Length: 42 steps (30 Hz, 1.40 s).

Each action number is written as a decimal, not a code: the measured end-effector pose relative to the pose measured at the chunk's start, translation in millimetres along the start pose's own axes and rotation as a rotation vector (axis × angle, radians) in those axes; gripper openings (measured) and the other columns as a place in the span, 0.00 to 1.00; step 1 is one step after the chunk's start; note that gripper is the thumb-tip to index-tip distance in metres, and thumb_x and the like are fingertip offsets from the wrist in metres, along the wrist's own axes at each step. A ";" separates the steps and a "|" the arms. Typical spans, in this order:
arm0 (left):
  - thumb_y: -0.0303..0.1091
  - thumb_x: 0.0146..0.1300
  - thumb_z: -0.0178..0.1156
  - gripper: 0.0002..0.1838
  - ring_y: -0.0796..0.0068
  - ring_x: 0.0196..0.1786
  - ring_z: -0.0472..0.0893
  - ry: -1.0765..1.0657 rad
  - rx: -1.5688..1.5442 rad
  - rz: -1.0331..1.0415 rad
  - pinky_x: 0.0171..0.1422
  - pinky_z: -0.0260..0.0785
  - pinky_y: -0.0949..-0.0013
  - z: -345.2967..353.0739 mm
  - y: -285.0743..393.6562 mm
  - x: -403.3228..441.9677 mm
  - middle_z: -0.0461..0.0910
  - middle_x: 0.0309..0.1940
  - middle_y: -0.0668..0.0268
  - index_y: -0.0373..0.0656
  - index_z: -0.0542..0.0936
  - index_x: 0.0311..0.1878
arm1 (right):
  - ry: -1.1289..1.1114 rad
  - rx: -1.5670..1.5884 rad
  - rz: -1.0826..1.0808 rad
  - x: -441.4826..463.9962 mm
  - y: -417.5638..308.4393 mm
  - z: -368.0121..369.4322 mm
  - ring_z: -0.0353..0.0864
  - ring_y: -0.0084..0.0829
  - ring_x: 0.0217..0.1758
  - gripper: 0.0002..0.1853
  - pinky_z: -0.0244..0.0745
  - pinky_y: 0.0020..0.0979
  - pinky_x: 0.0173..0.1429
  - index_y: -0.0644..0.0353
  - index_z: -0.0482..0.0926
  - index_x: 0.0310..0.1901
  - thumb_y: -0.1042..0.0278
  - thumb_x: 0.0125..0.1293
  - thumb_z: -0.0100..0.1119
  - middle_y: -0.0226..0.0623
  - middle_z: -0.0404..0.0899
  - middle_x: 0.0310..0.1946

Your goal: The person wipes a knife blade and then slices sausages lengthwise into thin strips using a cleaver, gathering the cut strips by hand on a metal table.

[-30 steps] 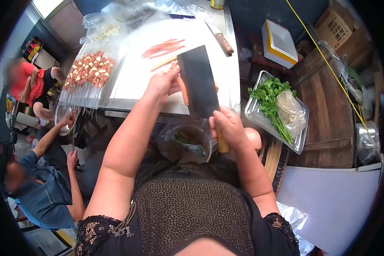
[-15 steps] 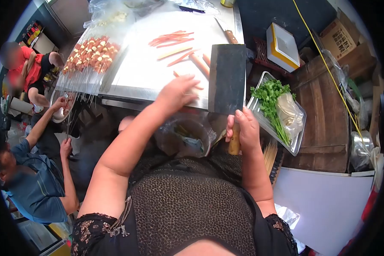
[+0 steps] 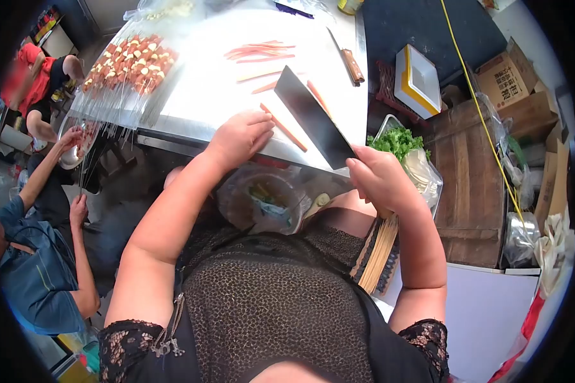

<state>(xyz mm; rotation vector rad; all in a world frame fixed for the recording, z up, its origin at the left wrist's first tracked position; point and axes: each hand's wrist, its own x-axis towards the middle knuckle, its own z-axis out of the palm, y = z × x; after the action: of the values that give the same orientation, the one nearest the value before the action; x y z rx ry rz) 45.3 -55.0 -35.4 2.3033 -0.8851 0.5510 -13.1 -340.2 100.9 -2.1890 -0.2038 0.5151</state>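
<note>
Right hand: the right hand is closed firmly around the handle end of the cleaver.
Cleaver: its blade is tilted above the surface, near the right part of the near edge, its free end pointing toward the far left corner.
Left hand: the left hand is palm down at the near edge, fingers together and slightly bent; I cannot tell whether it grips anything.
Near strip: an orange strip lies slantwise between left hand and blade, one end just beside the fingertips, the other toward the near edge.
Other strips: a loose group of reddish strips lies toward the middle of the surface; a pale stick lies nearer the near edge. Another orange piece shows beside the blade, on the side toward the right edge.
Knife: a wooden-handled knife lies along the right edge.
Skewers: loaded skewers lie in rows by the left edge, their bare ends reaching past the near left corner.
Bin: a plastic-lined bin stands below the near edge.
Tray: greens and a bag lie in a tray beyond the right edge.
Co-worker: a person in blue holds thin sticks beyond the near left corner.
</note>
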 end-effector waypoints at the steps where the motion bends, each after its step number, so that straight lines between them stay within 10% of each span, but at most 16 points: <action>1: 0.30 0.61 0.65 0.08 0.58 0.53 0.82 0.001 -0.008 -0.007 0.60 0.74 0.60 -0.3 1.1 -0.5 0.83 0.47 0.58 0.40 0.83 0.43 | -0.003 -0.007 0.000 4.2 -2.5 -0.9 0.74 0.21 0.19 0.11 0.73 0.27 0.23 0.67 0.77 0.43 0.66 0.73 0.52 0.30 0.72 0.18; 7: 0.31 0.60 0.66 0.08 0.63 0.54 0.82 0.016 0.067 0.132 0.65 0.73 0.60 1.5 -1.7 -2.4 0.84 0.46 0.62 0.42 0.85 0.42 | -0.115 -0.088 0.018 21.9 -8.9 -1.1 0.75 0.21 0.20 0.12 0.72 0.29 0.23 0.66 0.74 0.37 0.65 0.74 0.51 0.32 0.73 0.19; 24: 0.29 0.59 0.65 0.07 0.60 0.54 0.82 0.168 0.138 0.038 0.64 0.73 0.59 6.4 0.8 -3.8 0.83 0.49 0.59 0.39 0.84 0.40 | -0.131 -0.122 0.092 28.5 -23.4 -9.0 0.71 0.17 0.22 0.19 0.71 0.24 0.27 0.65 0.75 0.61 0.67 0.73 0.53 0.27 0.73 0.23; 27: 0.28 0.59 0.65 0.07 0.58 0.54 0.82 0.153 0.143 0.012 0.63 0.73 0.58 5.9 2.7 -2.9 0.83 0.49 0.57 0.38 0.84 0.40 | -0.154 -0.108 0.066 26.5 -21.7 -9.0 0.74 0.21 0.21 0.11 0.73 0.29 0.26 0.66 0.76 0.44 0.66 0.74 0.52 0.30 0.72 0.20; 31: 0.27 0.59 0.62 0.06 0.56 0.48 0.82 0.215 0.142 0.056 0.56 0.74 0.59 6.9 2.3 -0.9 0.81 0.47 0.59 0.38 0.82 0.38 | -0.151 -0.120 0.029 27.8 -18.4 -7.1 0.73 0.21 0.20 0.10 0.72 0.29 0.25 0.66 0.76 0.43 0.66 0.74 0.51 0.30 0.72 0.19; 33: 0.27 0.59 0.62 0.05 0.56 0.48 0.82 0.216 0.143 0.056 0.56 0.74 0.59 7.5 2.3 -0.8 0.81 0.46 0.59 0.38 0.82 0.38 | -0.182 -0.130 0.073 28.7 -19.8 -8.4 0.72 0.17 0.21 0.18 0.72 0.24 0.26 0.66 0.75 0.60 0.67 0.73 0.52 0.26 0.73 0.22; 42: 0.27 0.58 0.62 0.04 0.56 0.47 0.81 0.213 0.124 0.055 0.55 0.74 0.59 6.4 2.5 0.9 0.81 0.45 0.59 0.38 0.81 0.36 | -0.173 -0.156 0.029 27.6 -20.7 -7.6 0.75 0.22 0.21 0.11 0.74 0.29 0.26 0.66 0.76 0.44 0.66 0.73 0.51 0.32 0.73 0.21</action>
<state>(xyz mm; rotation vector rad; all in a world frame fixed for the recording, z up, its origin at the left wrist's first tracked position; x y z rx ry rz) 45.1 -61.2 -38.6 2.2816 -0.8333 0.8792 15.8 -324.0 113.3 -2.3015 -0.3146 0.7277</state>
